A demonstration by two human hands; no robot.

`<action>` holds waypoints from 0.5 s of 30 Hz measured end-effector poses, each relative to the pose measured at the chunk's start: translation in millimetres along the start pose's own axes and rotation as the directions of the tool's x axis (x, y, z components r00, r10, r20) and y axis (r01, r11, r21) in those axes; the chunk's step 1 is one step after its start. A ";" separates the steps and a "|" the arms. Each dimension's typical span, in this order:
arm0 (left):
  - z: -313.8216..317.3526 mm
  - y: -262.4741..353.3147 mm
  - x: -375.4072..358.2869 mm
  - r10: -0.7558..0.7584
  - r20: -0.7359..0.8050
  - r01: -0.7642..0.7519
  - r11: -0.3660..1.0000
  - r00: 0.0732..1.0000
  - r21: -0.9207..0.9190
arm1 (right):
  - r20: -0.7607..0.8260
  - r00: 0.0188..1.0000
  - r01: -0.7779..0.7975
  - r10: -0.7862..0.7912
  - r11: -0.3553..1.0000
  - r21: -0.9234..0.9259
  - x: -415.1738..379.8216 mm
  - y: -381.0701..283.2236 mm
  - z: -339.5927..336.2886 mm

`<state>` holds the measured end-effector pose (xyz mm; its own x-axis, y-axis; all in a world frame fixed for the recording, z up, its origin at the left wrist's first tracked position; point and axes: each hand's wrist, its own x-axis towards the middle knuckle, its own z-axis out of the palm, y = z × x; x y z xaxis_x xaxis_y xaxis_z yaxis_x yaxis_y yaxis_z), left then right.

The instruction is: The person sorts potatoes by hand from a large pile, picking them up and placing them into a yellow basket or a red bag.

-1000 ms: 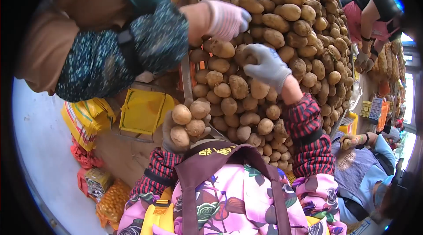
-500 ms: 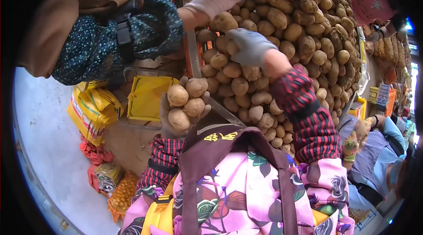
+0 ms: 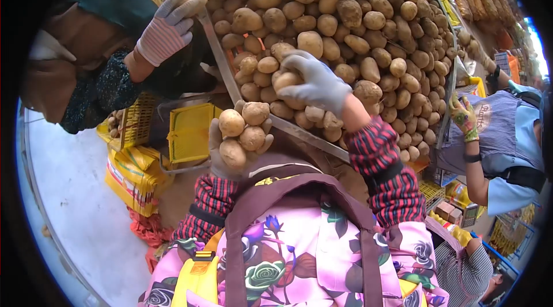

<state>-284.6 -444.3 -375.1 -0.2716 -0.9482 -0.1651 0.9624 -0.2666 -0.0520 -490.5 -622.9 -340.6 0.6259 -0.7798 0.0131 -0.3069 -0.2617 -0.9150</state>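
My left hand (image 3: 221, 170), in a grey glove, cups several potatoes (image 3: 252, 138) in front of my apron. Its fingers curl up around their sides. Over the near left part of a large potato pile (image 3: 368, 48), my right hand (image 3: 320, 87), also gloved in grey, has its fingers wrapped round one potato (image 3: 286, 82). That potato is partly covered by the fingers, with other potatoes close around it.
A metal rail (image 3: 308, 139) edges the pile. At left, a co-worker's striped-gloved hand (image 3: 165, 30) holds a potato. Yellow crates (image 3: 190, 133) and yellow bags (image 3: 133, 177) stand at lower left. Another person in a blue-striped apron (image 3: 472, 128) is at right.
My right hand has moved slightly left and down and now grips a potato. My left hand keeps its potatoes. The co-worker's striped glove has moved left, off the pile, with a potato.
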 end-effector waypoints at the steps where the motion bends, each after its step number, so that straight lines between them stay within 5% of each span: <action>1: -16.3 3.5 23.2 0.021 -0.061 -0.022 1.000 0.998 -0.011 | 0.076 0.997 0.005 0.009 0.984 -0.180 33.1 26.9 -1.4; 2: -17.3 4.2 19.8 0.030 -0.080 -0.030 1.000 0.996 -0.007 | 0.143 0.990 0.051 0.003 0.926 -0.373 48.2 23.5 7.0; 3: -18.7 3.1 16.9 0.058 -0.083 -0.059 0.998 0.995 -0.012 | 0.148 0.989 0.060 -0.006 0.930 -0.363 60.6 17.4 15.3; 5: -21.9 3.6 10.3 0.121 -0.119 -0.118 0.993 0.985 0.028 | 0.346 0.854 0.042 0.388 0.612 -0.790 83.4 5.0 28.7; 12: -28.1 19.7 36.9 0.093 -0.126 -0.097 0.995 0.988 -0.023 | 0.401 0.685 0.222 0.608 0.350 -0.910 115.4 12.2 36.7; 15: -25.8 27.1 39.0 0.117 -0.085 -0.116 0.993 0.989 0.017 | 0.370 0.734 0.224 0.569 0.311 -0.924 95.0 -8.3 33.9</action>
<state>-269.2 -484.0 -408.4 -0.1561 -0.9546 -0.2536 0.9874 -0.1573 -0.0155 -404.2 -675.6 -345.4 0.5499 -0.5111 -0.6606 -0.6171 -0.7816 0.0910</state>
